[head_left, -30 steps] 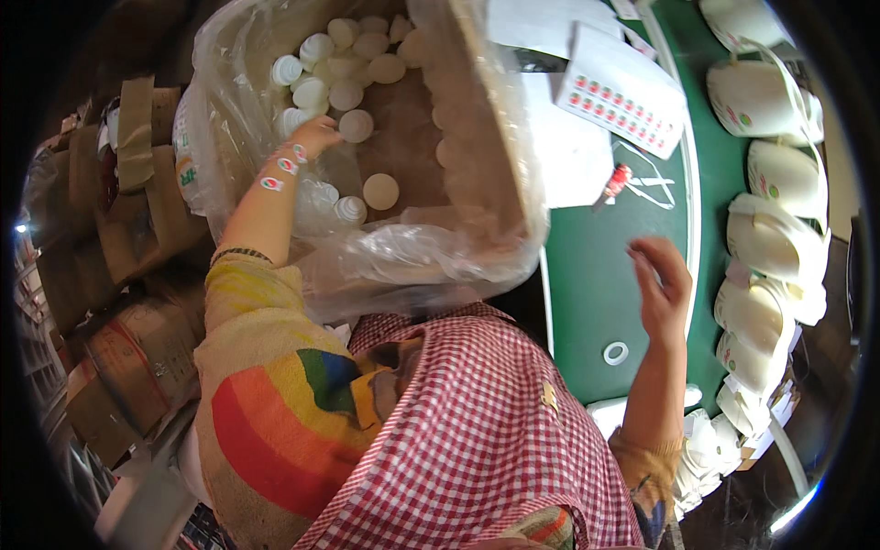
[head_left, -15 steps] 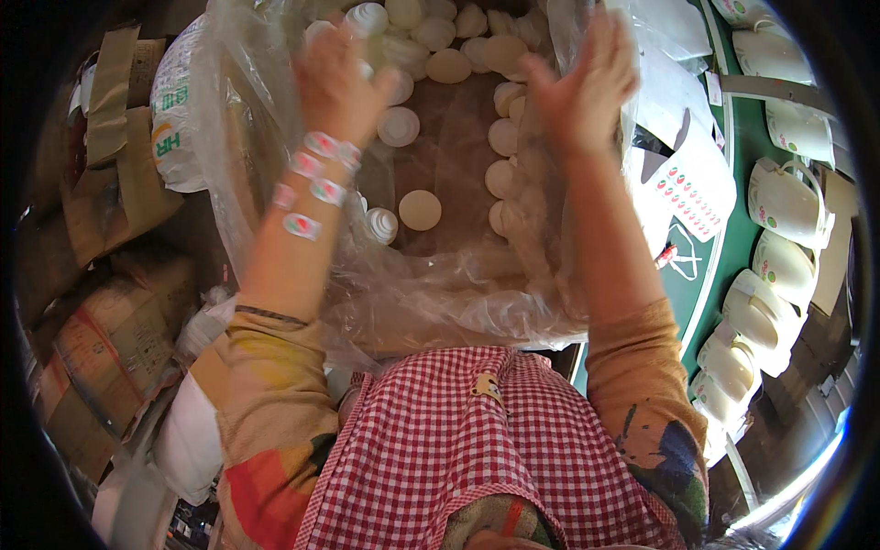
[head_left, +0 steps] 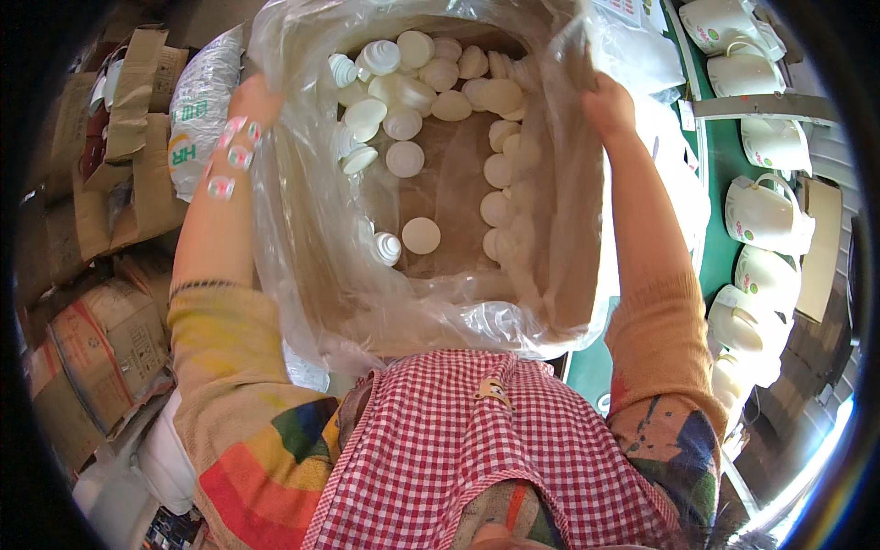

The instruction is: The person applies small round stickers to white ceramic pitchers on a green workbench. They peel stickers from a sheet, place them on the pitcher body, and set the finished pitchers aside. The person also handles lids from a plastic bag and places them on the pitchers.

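Note:
A cardboard box (head_left: 451,188) stands in front of me, lined with a clear plastic bag (head_left: 291,266). Inside it lie white round stepped lids (head_left: 404,159), heaped at the far end and lined along the right side. One flat white disc (head_left: 421,236) rests near the middle of the bottom. My left hand (head_left: 257,103) is closed round the bag and box edge on the left. On the opposite edge my right hand (head_left: 610,108) grips in the same way. The fingers of both hands are partly hidden. Several small round-printed stickers (head_left: 240,157) cling to my left forearm.
On the right, a green conveyor-like surface (head_left: 720,179) carries a row of white handled pots (head_left: 765,213). Torn cardboard cartons (head_left: 110,335) and a stuffed white sack (head_left: 197,128) crowd the left. A metal bar (head_left: 756,107) crosses the green surface.
Both hands have moved outward from above the lids to the box's two side edges and closed there. The bag is spread wider, and the box's contents sit slightly lower in view.

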{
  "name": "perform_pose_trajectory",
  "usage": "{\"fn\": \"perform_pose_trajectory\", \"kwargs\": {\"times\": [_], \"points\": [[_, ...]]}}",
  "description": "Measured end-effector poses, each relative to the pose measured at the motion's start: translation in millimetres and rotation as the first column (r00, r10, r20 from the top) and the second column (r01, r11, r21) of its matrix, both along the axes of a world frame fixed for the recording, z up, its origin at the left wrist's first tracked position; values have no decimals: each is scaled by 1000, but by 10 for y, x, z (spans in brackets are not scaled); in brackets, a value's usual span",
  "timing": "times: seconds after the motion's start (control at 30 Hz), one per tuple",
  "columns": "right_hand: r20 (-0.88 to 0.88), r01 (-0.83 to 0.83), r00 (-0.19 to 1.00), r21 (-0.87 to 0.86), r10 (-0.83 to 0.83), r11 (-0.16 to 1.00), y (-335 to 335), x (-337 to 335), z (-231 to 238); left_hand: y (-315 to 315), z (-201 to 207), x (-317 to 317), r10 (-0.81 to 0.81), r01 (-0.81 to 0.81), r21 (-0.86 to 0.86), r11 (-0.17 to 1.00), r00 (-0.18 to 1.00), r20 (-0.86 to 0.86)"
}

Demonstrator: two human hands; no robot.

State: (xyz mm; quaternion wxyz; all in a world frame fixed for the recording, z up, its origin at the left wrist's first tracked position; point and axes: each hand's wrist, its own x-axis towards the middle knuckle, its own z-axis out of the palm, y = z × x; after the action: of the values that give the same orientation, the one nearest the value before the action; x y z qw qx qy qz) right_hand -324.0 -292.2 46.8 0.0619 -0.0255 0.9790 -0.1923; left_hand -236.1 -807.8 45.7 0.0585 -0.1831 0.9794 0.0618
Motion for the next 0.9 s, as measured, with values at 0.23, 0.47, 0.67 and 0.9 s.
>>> {"fn": "perform_pose_trajectory", "kwargs": {"times": [0.23,0.47,0.67,0.9], "points": [[-224,37,965,-394,-135,918,593,1513,416,628,1257,1945,105,12,228,973,865,-491],[-214,-35,946,-816,-245,577,938,1584,190,847,1551,2079,-37,177,139,974,734,-678],[-371,-80,922,-467,-114,880,693,1264,442,683,1213,1478,277,-213,278,937,936,-218],[-267,107,954,-120,-136,987,112,715,284,150,403,543,-5,113,253,961,921,-391]]}}
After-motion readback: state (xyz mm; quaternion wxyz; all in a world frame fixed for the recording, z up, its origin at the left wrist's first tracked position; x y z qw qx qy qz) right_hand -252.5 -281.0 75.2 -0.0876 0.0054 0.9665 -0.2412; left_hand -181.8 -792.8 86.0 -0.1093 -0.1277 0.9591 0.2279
